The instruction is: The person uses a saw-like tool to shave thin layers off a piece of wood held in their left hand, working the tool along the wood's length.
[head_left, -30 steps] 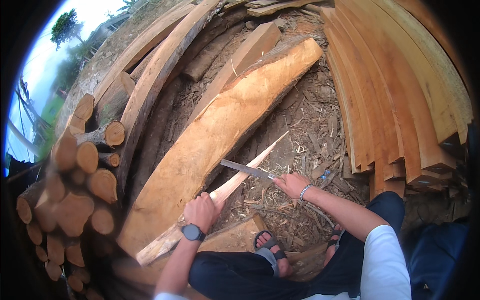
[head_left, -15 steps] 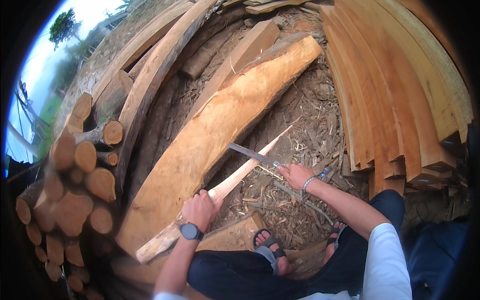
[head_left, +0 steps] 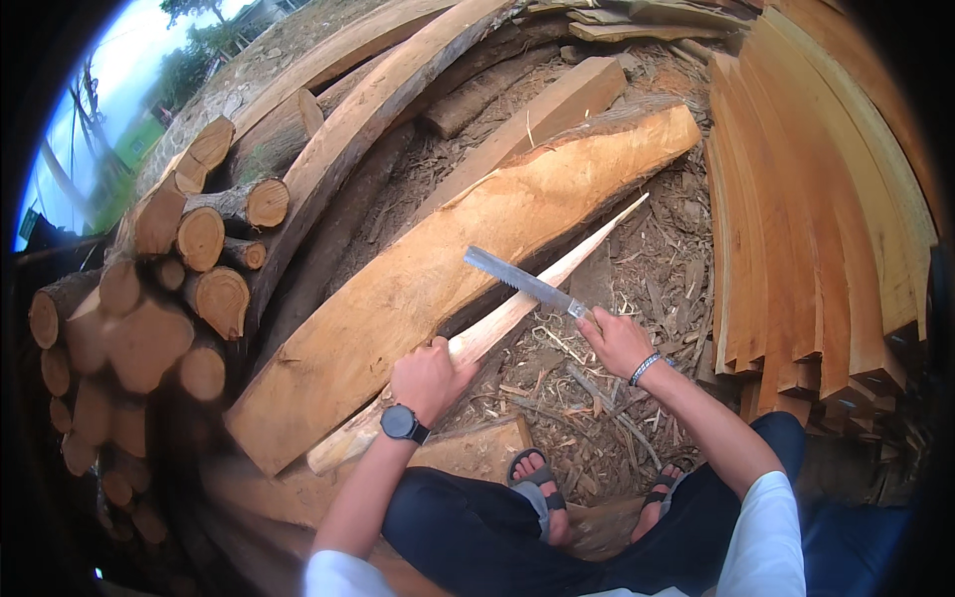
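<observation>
My left hand point(head_left: 426, 380), with a dark watch on its wrist, is closed around a pale, peeled wooden stake point(head_left: 497, 332). The stake slants up to the right and tapers to a thin point at its far end. In my right hand point(head_left: 614, 343) is the grip of a hand saw point(head_left: 522, 280), most of that grip hidden by my fingers. The toothed blade points left and crosses over the stake. Behind both lies a long flat slab of wood point(head_left: 398, 289) with bark along its lower edge.
Cut logs point(head_left: 149, 338) are stacked at the left. Sawn planks point(head_left: 796, 219) lie piled at the right. Wood chips and sticks point(head_left: 612, 418) litter the ground by my sandalled feet point(head_left: 537, 478). A lower timber point(head_left: 468, 453) lies under the stake's near end.
The view has shifted, so the scene sits further right. The saw blade has turned so that its flat side shows more broadly. Both hands keep their hold.
</observation>
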Demonstrator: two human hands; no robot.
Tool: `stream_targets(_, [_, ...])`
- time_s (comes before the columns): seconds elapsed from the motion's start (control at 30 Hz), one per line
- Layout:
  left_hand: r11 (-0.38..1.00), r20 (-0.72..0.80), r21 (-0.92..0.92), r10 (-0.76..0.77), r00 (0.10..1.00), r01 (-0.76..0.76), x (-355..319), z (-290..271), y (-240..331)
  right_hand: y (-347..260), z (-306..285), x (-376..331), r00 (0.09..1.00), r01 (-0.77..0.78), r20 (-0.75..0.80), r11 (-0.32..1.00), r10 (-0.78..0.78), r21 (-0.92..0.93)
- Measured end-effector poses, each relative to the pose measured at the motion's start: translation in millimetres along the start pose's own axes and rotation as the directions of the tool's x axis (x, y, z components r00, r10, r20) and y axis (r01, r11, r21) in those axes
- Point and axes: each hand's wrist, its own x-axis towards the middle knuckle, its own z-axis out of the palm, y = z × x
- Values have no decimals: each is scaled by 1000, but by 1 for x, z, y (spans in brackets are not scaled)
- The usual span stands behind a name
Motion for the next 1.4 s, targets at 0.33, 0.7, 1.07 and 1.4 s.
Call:
stream_targets(0.33, [814,431,-573,204,879,92,6,102,-30,3,18,-12,998,58,26,993,-55,-103])
stream_targets(0.7, [808,559,-577,499,662,-122,17,161,-9,13,20,-15,985,93,158,982,-67,-162])
stream_targets(1.07, [652,387,-753,336,859,85,21,199,-33,21,36,-6,997,-5,76,991,16,-135])
stream_targets(1.4, [970,54,-241,17,998,-3,44,25,-25,11,3,1,990,111,-57,969,-126,-222])
